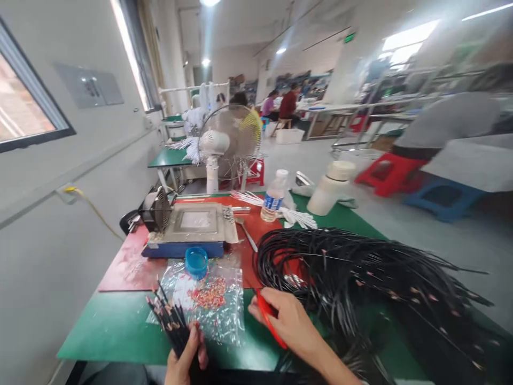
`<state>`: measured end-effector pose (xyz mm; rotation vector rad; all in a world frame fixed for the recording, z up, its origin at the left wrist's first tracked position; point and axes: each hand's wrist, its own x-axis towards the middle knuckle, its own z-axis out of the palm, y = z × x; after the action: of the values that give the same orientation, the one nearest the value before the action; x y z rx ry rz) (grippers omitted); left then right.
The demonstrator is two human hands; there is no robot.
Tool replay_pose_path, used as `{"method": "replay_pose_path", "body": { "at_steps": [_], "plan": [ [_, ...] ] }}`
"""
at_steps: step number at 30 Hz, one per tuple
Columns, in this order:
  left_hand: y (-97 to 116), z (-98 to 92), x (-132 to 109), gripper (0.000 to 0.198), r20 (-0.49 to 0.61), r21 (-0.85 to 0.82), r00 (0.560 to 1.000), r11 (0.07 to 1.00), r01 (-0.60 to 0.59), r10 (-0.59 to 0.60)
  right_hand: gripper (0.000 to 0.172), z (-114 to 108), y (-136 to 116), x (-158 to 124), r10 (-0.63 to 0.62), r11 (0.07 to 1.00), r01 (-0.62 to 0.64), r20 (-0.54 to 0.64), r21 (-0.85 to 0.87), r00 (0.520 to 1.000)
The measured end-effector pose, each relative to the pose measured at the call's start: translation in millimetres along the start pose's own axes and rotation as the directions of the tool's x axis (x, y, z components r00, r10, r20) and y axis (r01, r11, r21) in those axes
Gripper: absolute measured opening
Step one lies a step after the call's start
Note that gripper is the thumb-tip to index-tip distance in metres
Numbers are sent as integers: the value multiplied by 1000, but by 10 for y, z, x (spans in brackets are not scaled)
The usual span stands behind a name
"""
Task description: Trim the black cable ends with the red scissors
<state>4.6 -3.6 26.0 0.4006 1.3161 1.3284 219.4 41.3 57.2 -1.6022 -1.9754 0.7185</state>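
Observation:
My left hand (185, 357) is closed around a bundle of short black wires (168, 316) whose stripped tips point up and away from me. My right hand (289, 321) rests on the green table (108, 331), fingers wrapped over a red-handled tool (269, 316), probably scissors. Just beyond the right hand lies a big pile of black cables (360, 272) with pinkish ends. Between my hands, a clear plastic bag (208, 302) holds small red and white bits, and a blue cap (196, 262) sits at its far edge.
A red mat (128, 264) carries a flat metal machine (194, 227) with a small fan. Behind stand a water bottle (273, 197), white wire bundles (296, 216), a white jar (331, 187) and a desk fan (230, 141). Other people sit at far tables; red and blue stools (388, 171) stand at the right.

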Motion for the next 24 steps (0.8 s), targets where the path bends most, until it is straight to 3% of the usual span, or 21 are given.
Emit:
{"method": "replay_pose_path", "body": {
  "at_steps": [3, 6, 8, 11, 13, 16, 18, 19, 21, 24],
  "plan": [
    [-52, -25, 66, 43, 20, -85, 1000, 996, -4, 6, 27, 290, -204, -33, -88, 996, 89, 157, 3, 984],
    [-61, -38, 45, 42, -1, -111, 1000, 994, -23, 23, 27, 434, -304, -48, -117, 992, 124, 234, -15, 965],
    [-57, -40, 26, 44, -14, -103, 1000, 994, -25, 23, 26, 459, -334, -34, -105, 994, 101, 251, 27, 962],
    [-61, -33, 25, 51, -14, -83, 1000, 997, 2, -3, 20, 467, -364, 14, -66, 968, -5, 274, 250, 960],
    [-74, -29, 34, 54, 0, -75, 1000, 997, 16, -16, 24, 497, -394, 51, -58, 887, -95, 313, 452, 948],
    [-96, -36, 39, 54, 48, -63, 998, 998, 29, -26, 34, 594, -458, 91, -143, 639, -246, 426, 729, 893],
    [-100, -50, 36, 51, 88, -48, 996, 998, 35, -30, 37, 660, -500, 103, -232, 477, -321, 469, 818, 852],
    [-97, -58, 34, 48, 107, -43, 994, 998, 37, -32, 36, 683, -519, 106, -256, 443, -330, 470, 834, 845],
    [-86, -72, 33, 43, 139, -44, 990, 998, 39, -33, 32, 703, -551, 106, -226, 515, -258, 420, 817, 879],
    [-67, -81, 42, 33, 183, -30, 982, 999, 43, -37, 29, 675, -588, 104, -137, 810, -11, 207, 586, 969]
  ]
}}
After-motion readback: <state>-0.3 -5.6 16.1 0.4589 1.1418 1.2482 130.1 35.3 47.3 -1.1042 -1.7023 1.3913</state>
